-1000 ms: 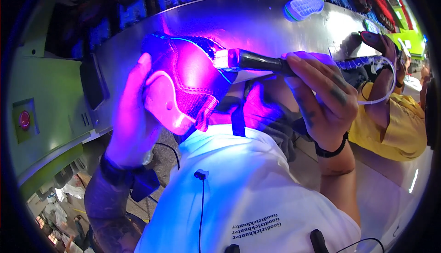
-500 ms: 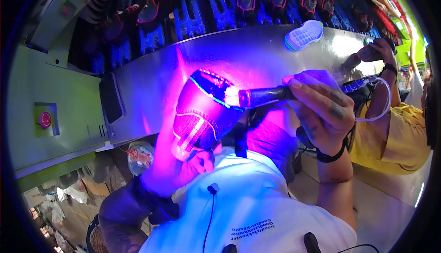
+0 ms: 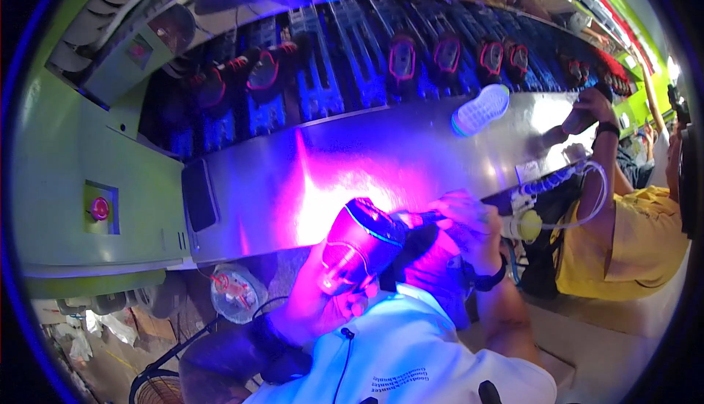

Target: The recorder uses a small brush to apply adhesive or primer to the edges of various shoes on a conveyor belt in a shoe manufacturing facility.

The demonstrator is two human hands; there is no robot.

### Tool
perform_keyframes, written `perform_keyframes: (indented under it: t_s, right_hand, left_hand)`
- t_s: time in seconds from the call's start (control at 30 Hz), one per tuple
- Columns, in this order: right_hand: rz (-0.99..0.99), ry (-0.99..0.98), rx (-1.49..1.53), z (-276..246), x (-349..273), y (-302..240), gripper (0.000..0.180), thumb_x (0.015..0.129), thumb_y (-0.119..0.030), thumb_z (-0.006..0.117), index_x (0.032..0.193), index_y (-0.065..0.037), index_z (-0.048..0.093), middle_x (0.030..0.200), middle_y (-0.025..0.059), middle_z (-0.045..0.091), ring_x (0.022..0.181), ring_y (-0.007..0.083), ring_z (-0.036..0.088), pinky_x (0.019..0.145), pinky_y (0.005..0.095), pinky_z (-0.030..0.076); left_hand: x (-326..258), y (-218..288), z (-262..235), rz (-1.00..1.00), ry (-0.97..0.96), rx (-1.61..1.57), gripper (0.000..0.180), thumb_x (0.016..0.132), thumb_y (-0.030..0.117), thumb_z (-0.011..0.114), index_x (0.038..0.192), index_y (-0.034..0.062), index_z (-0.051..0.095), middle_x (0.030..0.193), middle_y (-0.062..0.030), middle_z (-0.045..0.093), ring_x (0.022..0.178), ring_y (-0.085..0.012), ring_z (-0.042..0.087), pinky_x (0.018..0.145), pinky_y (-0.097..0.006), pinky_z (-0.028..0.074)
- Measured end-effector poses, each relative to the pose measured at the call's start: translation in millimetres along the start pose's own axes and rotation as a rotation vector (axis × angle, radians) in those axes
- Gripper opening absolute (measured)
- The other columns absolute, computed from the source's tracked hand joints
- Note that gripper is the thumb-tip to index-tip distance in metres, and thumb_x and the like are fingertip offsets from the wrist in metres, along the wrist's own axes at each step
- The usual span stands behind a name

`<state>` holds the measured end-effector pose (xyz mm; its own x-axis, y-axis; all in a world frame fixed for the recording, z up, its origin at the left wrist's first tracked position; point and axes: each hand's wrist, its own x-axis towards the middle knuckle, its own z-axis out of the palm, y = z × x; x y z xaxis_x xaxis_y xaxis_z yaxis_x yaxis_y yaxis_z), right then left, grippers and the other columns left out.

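Under purple light, my left hand (image 3: 315,298) grips a dark shoe upper (image 3: 353,254) by its heel end, over my lap near the bench edge. A glowing line runs round the shoe's lower edge, and its underside faces up and away. My right hand (image 3: 469,228) is closed on the handle of a brush (image 3: 424,218), somewhat blurred. The bristle end is close to the shoe's edge; whether it touches I cannot tell. Beyond them, a pale shoe sole (image 3: 480,111) lies on the metal bench (image 3: 257,162).
Behind the bench runs a dark rack conveyor (image 3: 308,96) carrying several shoes (image 3: 402,58). A green machine housing (image 3: 139,184) with a red button stands left. At right, a person in a yellow shirt (image 3: 623,243) holds a dark shoe (image 3: 579,116). A lined bin (image 3: 238,294) stands below.
The view has tilted up, showing more of the conveyor. The shoe and both hands sit lower in view, and the brush has drawn back to the shoe's right side.
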<state>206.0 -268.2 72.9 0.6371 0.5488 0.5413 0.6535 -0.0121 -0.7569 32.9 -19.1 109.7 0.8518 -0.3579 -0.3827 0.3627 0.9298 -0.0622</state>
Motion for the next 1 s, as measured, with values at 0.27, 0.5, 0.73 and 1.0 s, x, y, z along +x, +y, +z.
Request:
perform_keyframes:
  t_s: [0.27, 0.5, 0.73, 1.0]
  right_hand:
    - [0.389, -0.039, 0.349, 41.2, 42.2, 12.6, 0.032, 0.099, -0.01, 0.069, 0.13, -0.002, 0.07, 0.111, 0.0057, 0.069, 0.104, 0.014, 0.065, 0.085, 0.0309, 0.057]
    - [0.576, 0.188, -0.006, 56.6, 57.6, 79.0, 0.032, 0.097, -0.018, 0.071, 0.127, -0.006, 0.071, 0.093, 0.0157, 0.07, 0.077, 0.0225, 0.069, 0.07, 0.0354, 0.054]
    - [0.725, 0.461, 0.396, 38.8, 15.6, 117.2, 0.035, 0.101, -0.017, 0.068, 0.133, -0.003, 0.067, 0.103, 0.0031, 0.073, 0.085, 0.0095, 0.065, 0.071, 0.0254, 0.051]
    - [0.702, 0.477, 0.511, 46.4, 15.8, 121.3, 0.039, 0.102, -0.02, 0.068, 0.136, 0.0, 0.064, 0.106, 0.0013, 0.072, 0.085, 0.0045, 0.059, 0.072, 0.0211, 0.048]
  left_hand:
    - [48.9, 82.7, 19.7, 0.223, -0.015, 0.76, 0.054, 0.107, 0.023, 0.044, 0.158, 0.0085, 0.032, 0.146, -0.0122, 0.053, 0.124, -0.0249, 0.061, 0.102, -0.042, 0.054]
    - [114.7, 139.8, 15.5, 0.38, 0.035, 1.069, 0.076, 0.092, 0.005, 0.069, 0.157, 0.0075, 0.031, 0.139, -0.011, 0.055, 0.126, -0.0244, 0.058, 0.108, -0.042, 0.048]
    - [256.3, 247.0, 110.8, 0.736, 0.342, 2.284, 0.085, 0.071, 0.038, 0.089, 0.136, 0.0052, 0.045, 0.134, -0.0266, 0.056, 0.124, -0.0424, 0.058, 0.101, -0.048, 0.051]
    - [327.3, 288.0, 90.6, 0.553, 0.517, 2.449, 0.087, 0.074, 0.063, 0.078, 0.144, 0.0162, 0.056, 0.116, -0.0276, 0.07, 0.114, -0.0419, 0.068, 0.102, -0.048, 0.051]
